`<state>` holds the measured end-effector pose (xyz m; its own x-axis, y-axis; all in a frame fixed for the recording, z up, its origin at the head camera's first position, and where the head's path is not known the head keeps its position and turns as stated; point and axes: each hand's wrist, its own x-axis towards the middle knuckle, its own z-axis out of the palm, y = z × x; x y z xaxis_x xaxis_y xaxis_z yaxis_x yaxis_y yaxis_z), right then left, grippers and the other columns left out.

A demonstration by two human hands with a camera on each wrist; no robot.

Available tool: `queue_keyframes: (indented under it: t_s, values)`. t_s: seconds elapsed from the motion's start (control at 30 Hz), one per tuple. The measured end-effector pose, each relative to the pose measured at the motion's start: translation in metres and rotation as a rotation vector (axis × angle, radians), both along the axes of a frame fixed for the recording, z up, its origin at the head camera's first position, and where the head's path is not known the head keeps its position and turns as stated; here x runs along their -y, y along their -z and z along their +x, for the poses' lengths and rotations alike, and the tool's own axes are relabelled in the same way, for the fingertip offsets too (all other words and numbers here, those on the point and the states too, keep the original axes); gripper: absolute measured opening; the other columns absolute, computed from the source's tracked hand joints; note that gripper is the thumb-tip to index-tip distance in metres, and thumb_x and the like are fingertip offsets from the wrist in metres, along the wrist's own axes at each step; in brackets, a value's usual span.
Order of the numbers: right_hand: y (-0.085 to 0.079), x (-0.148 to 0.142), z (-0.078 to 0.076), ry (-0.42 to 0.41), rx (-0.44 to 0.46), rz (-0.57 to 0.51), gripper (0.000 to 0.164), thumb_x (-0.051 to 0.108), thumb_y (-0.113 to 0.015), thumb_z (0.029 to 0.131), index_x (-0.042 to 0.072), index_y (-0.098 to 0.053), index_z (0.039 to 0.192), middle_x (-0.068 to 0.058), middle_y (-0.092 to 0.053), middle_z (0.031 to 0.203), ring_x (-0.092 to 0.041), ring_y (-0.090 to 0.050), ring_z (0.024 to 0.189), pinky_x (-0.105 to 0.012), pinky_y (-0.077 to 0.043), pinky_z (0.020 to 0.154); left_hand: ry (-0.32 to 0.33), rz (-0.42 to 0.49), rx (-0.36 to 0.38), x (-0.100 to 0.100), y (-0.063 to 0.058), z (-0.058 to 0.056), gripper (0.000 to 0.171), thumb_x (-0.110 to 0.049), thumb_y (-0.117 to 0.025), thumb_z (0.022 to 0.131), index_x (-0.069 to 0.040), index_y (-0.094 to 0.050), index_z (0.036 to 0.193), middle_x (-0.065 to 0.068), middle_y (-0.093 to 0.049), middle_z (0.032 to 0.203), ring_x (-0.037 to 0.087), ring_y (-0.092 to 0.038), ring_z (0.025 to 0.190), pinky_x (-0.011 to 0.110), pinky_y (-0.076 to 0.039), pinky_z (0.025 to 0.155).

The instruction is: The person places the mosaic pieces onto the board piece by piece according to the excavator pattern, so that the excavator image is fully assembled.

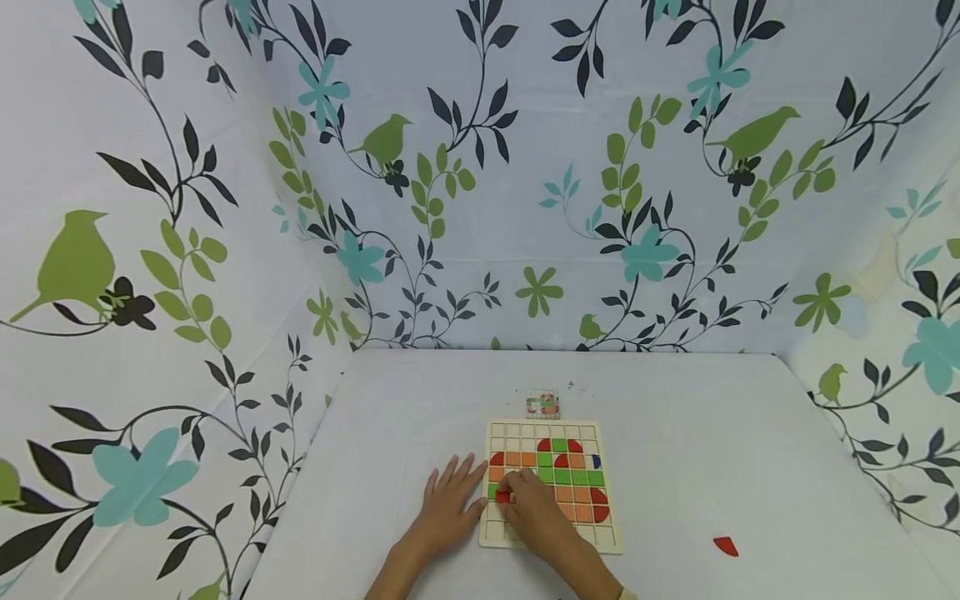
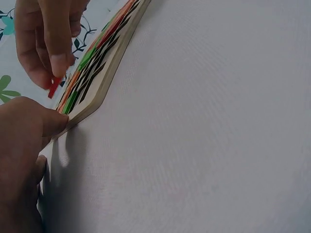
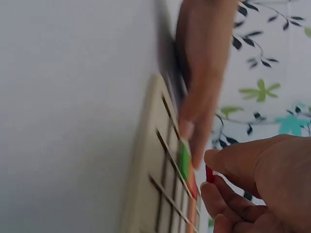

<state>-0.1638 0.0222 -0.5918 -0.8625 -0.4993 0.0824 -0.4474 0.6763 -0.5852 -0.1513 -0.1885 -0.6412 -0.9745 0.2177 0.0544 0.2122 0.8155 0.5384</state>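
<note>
A wooden grid board lies on the white table, with red, orange, green and blue pieces in its cells. Between thumb and fingers my right hand pinches a small red piece just above the board's left part. In the right wrist view the same red piece is mostly covered by the fingertips. My left hand rests at the board's left edge, fingers spread, with its thumb touching the rim, as the left wrist view also shows.
Beyond the board's far edge lies a small pattern card. A loose red quarter-round piece is on the table to the right. Patterned cloth hangs behind the table and at both sides.
</note>
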Motion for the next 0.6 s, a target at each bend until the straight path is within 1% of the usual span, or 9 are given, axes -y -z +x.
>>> queue_keyframes:
  t_s: [0.1, 0.17, 0.27, 0.4, 0.53, 0.6]
  values:
    - [0.008, 0.012, 0.003, -0.012, -0.009, 0.010, 0.016, 0.010, -0.077, 0.096, 0.012, -0.069, 0.109, 0.003, -0.061, 0.102, -0.012, -0.058, 0.092, -0.034, -0.056, 0.081, 0.016, 0.010, -0.001, 0.000, -0.002, 0.001, 0.058, -0.033, -0.057, 0.107, -0.018, -0.044, 0.162, 0.015, -0.036, 0.170, 0.048, -0.023, 0.159, 0.076, -0.012, 0.123]
    - [0.013, 0.015, 0.005, -0.017, -0.030, 0.016, 0.016, 0.010, -0.079, 0.094, 0.012, -0.069, 0.107, 0.004, -0.061, 0.101, -0.012, -0.058, 0.092, -0.035, -0.055, 0.081, 0.024, 0.017, 0.012, 0.000, -0.004, 0.001, 0.058, -0.032, -0.056, 0.108, -0.018, -0.043, 0.162, 0.015, -0.034, 0.171, 0.047, -0.022, 0.159, 0.076, -0.011, 0.123]
    - [0.017, 0.016, 0.008, -0.027, -0.052, 0.016, 0.017, 0.010, -0.081, 0.093, 0.013, -0.070, 0.106, 0.005, -0.061, 0.100, -0.013, -0.058, 0.093, -0.036, -0.054, 0.083, 0.032, 0.029, 0.007, 0.000, -0.004, 0.001, 0.058, -0.032, -0.055, 0.108, -0.017, -0.044, 0.162, 0.017, -0.035, 0.170, 0.049, -0.022, 0.158, 0.077, -0.011, 0.122]
    - [0.017, 0.017, 0.010, -0.018, -0.072, 0.038, 0.017, 0.013, -0.081, 0.094, 0.014, -0.071, 0.108, 0.006, -0.063, 0.102, -0.012, -0.058, 0.095, -0.039, -0.054, 0.086, 0.032, 0.035, 0.001, 0.001, -0.003, 0.001, 0.059, -0.033, -0.055, 0.107, -0.018, -0.042, 0.163, 0.017, -0.034, 0.170, 0.050, -0.021, 0.158, 0.077, -0.009, 0.122]
    - [0.016, 0.017, 0.011, 0.006, -0.098, 0.063, 0.015, 0.014, -0.082, 0.093, 0.015, -0.074, 0.107, 0.006, -0.064, 0.101, -0.012, -0.059, 0.093, -0.039, -0.053, 0.085, 0.029, 0.039, 0.024, 0.002, -0.004, 0.000, 0.060, -0.033, -0.054, 0.107, -0.019, -0.041, 0.163, 0.015, -0.032, 0.172, 0.047, -0.018, 0.160, 0.075, -0.006, 0.124]
    - [0.016, 0.016, 0.012, 0.012, -0.105, 0.062, 0.014, 0.014, -0.082, 0.093, 0.015, -0.076, 0.106, 0.006, -0.064, 0.101, -0.013, -0.059, 0.092, -0.039, -0.053, 0.084, 0.031, 0.033, 0.029, 0.002, -0.004, 0.000, 0.060, -0.033, -0.054, 0.107, -0.019, -0.042, 0.163, 0.016, -0.032, 0.171, 0.047, -0.019, 0.160, 0.075, -0.007, 0.124]
